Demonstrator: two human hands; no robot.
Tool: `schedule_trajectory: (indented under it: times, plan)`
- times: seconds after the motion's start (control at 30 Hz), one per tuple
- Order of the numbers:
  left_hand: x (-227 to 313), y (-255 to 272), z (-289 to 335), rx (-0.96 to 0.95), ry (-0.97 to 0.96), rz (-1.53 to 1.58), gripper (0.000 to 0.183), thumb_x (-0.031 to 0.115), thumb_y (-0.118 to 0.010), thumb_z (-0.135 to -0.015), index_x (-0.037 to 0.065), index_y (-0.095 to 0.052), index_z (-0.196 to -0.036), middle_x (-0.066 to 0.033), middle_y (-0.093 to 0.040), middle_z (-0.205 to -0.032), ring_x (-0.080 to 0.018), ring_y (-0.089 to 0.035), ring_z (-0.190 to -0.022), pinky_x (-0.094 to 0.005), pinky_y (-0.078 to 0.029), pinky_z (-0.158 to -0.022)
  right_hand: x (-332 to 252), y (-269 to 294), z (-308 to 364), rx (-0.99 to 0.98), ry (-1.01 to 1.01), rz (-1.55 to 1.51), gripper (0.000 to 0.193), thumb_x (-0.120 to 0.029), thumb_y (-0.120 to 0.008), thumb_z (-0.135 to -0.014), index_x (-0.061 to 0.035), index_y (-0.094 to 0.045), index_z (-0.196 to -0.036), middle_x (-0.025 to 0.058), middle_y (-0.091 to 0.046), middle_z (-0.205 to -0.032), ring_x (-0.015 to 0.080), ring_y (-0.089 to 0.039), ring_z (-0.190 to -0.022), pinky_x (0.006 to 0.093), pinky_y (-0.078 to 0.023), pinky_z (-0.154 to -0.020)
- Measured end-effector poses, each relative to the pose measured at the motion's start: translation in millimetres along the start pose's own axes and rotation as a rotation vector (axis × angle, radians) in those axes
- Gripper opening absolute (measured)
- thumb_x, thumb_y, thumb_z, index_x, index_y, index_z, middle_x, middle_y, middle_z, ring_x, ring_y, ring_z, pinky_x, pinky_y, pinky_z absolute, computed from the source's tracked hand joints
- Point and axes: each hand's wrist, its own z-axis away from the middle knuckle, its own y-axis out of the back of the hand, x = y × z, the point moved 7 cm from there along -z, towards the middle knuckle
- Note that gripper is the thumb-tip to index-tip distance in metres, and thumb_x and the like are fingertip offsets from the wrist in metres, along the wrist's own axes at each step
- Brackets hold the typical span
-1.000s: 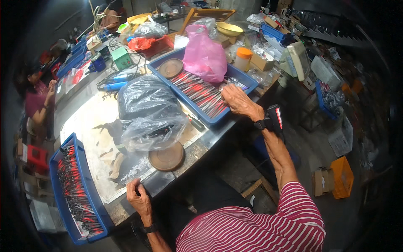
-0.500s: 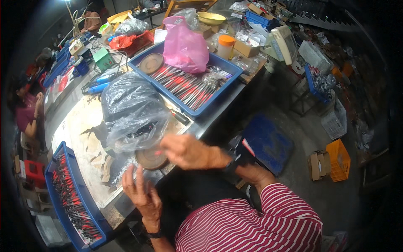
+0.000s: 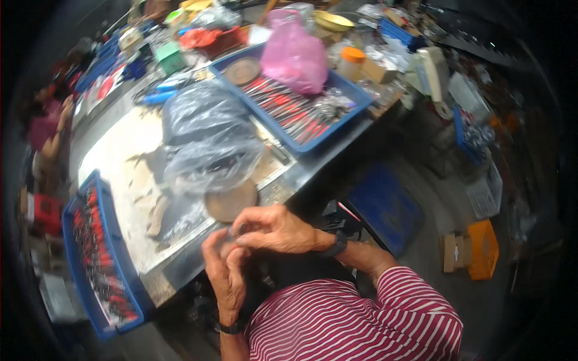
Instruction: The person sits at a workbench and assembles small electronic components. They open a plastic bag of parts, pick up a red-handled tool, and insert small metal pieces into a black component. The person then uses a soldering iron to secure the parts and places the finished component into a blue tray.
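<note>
My left hand [image 3: 225, 278] and my right hand [image 3: 278, 230] meet at the table's near edge, above my lap. The right thumb and fingers are pinched together at the left fingertips. The left fingers are bent toward the thumb. Something small, perhaps dark and reddish, sits between the fingertips, too blurred to name. Just beyond the hands a round brown disc [image 3: 232, 202] lies on the table. Behind it rests a clear plastic bag [image 3: 205, 129] with dark contents.
A blue tray [image 3: 304, 144] holds rows of red-and-silver slender pieces and a pink bag [image 3: 295, 54]. Another blue tray [image 3: 129, 283] at left holds red-and-black pieces. A screwdriver-like tool [image 3: 278, 154] lies by the bag. At far left sits another person [image 3: 48, 129].
My right hand has moved down from the disc to my left hand, and their fingertips now meet. The left hand has turned inward and its fingers have bent. The view has shifted slightly.
</note>
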Motion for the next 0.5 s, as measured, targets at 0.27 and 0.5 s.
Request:
schedule_trajectory:
  times: [0.27,0.5]
  plan:
    - [20,20,1,-0.010,-0.257,-0.280,0.050,0.000,-0.058,-0.088,0.003,-0.038,-0.134,-0.0140,-0.066,-0.085,-0.0210,-0.064,-0.076,-0.0307,-0.051,-0.069,11,-16,-13,0.127,0.037,0.173,0.009,-0.008,-0.057,-0.090,-0.0010,-0.060,-0.096,0.0004,-0.056,-0.076,0.0061,-0.054,-0.070,0.0191,-0.043,-0.060]
    - [29,137,31,0.428,-0.084,-0.494,0.032,0.005,-0.058,-0.088,0.003,-0.056,-0.120,-0.0125,-0.066,-0.092,-0.0194,-0.064,-0.081,-0.0308,-0.051,-0.075,24,-9,-19,0.249,0.010,-0.087,0.013,-0.017,-0.049,-0.096,-0.0050,-0.052,-0.092,0.0069,-0.063,-0.078,0.0036,-0.046,-0.054,0.0163,-0.031,-0.045]
